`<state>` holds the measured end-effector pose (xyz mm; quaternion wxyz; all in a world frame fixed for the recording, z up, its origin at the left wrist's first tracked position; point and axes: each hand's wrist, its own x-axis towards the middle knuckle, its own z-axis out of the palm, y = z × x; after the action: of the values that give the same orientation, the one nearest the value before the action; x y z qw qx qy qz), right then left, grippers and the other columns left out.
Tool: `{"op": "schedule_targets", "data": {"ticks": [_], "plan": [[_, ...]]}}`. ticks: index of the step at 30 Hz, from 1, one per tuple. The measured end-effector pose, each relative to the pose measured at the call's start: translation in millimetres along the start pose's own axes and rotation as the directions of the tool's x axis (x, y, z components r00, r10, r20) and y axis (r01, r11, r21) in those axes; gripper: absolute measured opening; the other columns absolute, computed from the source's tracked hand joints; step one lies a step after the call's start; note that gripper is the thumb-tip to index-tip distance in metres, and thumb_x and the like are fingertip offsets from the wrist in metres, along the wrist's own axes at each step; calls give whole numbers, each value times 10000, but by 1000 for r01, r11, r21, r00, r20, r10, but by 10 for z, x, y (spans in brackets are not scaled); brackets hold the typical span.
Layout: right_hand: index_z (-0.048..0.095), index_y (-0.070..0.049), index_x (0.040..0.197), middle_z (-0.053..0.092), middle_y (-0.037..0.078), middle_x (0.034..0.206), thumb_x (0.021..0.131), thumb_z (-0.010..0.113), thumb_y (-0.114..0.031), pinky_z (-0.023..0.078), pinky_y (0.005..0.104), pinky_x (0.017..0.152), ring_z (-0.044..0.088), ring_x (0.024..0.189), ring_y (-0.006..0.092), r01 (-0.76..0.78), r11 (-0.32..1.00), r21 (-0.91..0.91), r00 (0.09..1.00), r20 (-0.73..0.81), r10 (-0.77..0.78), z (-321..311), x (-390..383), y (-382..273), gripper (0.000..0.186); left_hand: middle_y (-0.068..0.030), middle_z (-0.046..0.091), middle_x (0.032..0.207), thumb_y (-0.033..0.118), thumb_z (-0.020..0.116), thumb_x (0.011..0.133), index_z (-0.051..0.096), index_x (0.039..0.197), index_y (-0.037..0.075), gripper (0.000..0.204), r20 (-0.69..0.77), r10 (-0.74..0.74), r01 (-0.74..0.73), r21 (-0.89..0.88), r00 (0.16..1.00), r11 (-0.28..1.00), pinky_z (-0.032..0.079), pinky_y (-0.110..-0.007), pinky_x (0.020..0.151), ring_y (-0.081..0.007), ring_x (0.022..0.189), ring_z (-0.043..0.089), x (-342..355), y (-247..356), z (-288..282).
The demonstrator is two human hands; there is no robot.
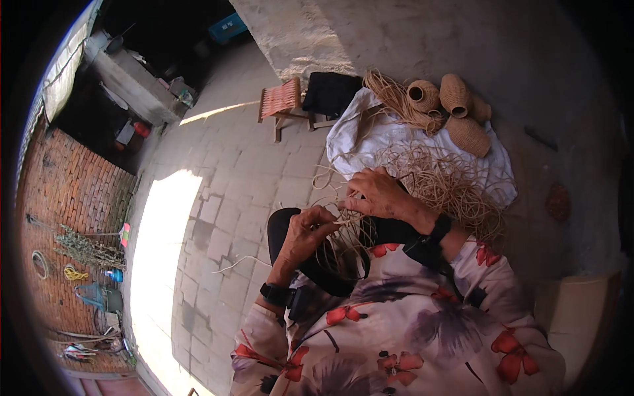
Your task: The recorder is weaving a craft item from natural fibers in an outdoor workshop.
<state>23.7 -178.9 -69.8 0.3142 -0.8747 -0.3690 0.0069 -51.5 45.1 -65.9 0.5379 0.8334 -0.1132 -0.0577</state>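
Observation:
Over my lap, my left hand (306, 233) pinches thin pale woven strands (347, 236) between thumb and fingers. Close beside it and slightly farther out, my right hand (381, 194) is also closed on the strands, with its fingertips bent down. The strands cross between both hands and hang in loops over my dark-clad knees. Whether they form a finished edge is too small to make out. A large tangle of loose strands (442, 177) lies just past my right hand on a white cloth (347, 142).
Several woven vase-shaped baskets (456, 96) and a bundle of straight strands (389, 99) rest at the cloth's far end. A folding stool (281, 99) and a black cushioned seat (330, 92) stand beyond. Left is a brick wall (72, 178) with hung tools.

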Motion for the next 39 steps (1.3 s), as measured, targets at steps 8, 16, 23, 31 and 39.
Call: {"op": "schedule_targets", "data": {"ticks": [8, 16, 23, 31, 39], "plan": [[537, -46, 786, 681, 96, 870, 976, 497, -279, 465, 342, 848, 619, 887, 172, 1, 798, 603, 838, -436, 329, -754, -533, 1083, 303, -86, 676, 792, 201, 617, 914, 641, 873, -20, 226, 8, 16, -15, -138, 1000, 990, 494, -293, 721, -162, 748, 631, -81, -62, -76], [636, -30, 893, 664, 142, 852, 948, 572, -331, 477, 409, 836, 620, 889, 226, -763, 646, 5, 390, -793, 467, -1971, -2453, 3425, 313, -40, 661, 775, 140, 636, 914, 625, 866, -1, 150, 97, 15, 6, -217, 995, 976, 493, -262, 711, -104, 748, 610, 110, -37, -40], [644, -4, 807, 623, 48, 672, 961, 561, -306, 462, 241, 484, 570, 532, 92, -480, 711, 513, 844, 48, 535, -651, -887, 1503, 349, -34, 661, 771, 122, 682, 880, 628, 856, 9, 128, 66, -93, 101, -139, 993, 985, 491, -259, 706, -99, 743, 610, 30, -35, -79], [647, 7, 1025, 685, 85, 718, 950, 601, -389, 461, 216, 457, 626, 537, 123, -649, 512, 562, 726, 658, 198, 24, -602, 201, 405, -69, 677, 719, 115, 736, 803, 615, 841, 15, 162, 5, -2, 2, 49, 1000, 999, 503, -284, 645, -147, 667, 649, 81, -52, -32], [582, -75, 1026, 676, 68, 880, 948, 635, -279, 524, 235, 649, 648, 737, 113, -220, -42, 975, 887, 218, 407, 349, -251, 161, 225, -53, 645, 717, 49, 725, 787, 582, 825, 33, 149, -110, 108, -83, 214, 988, 973, 512, -284, 628, -145, 666, 644, 31, -25, 102]]}}
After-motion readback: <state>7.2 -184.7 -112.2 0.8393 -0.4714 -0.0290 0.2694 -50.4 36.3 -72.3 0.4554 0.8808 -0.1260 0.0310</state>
